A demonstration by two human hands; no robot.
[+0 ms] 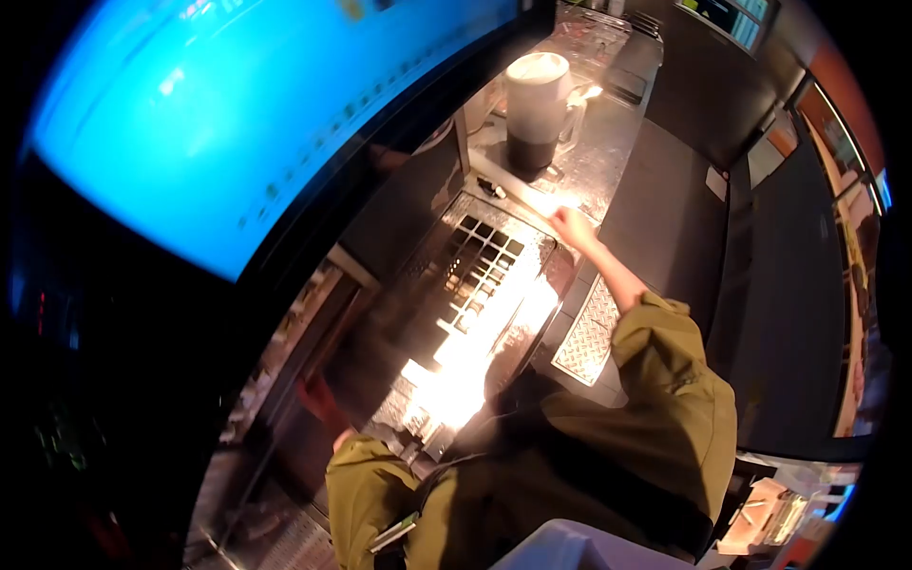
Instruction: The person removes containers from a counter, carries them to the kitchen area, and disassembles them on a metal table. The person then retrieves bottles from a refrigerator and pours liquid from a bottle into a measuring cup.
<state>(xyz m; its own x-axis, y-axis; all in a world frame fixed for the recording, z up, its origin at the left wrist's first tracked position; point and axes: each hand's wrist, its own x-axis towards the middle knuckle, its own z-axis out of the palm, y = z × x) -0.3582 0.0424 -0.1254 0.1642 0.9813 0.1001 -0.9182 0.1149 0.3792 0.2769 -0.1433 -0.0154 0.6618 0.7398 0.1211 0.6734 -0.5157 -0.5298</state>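
Note:
My right hand [574, 226] is closed at the right edge of the metal counter, close to the far right corner of a brightly lit grid tray [489, 249]. Glare hides whatever its fingers may hold. Low on the left, my left hand [328, 404] is dark and blurred beside the near left side of the grid; its fingers cannot be made out. Beyond my right hand, a large pitcher [538, 109] with a pale upper part and dark lower part stands upright on the metal counter [608, 142].
A big bright blue screen [190, 123] fills the upper left. A patterned metal plate [587, 332] lies below my right forearm. Dark panels [665, 209] run along the right. An open cardboard box [760, 513] sits at the lower right.

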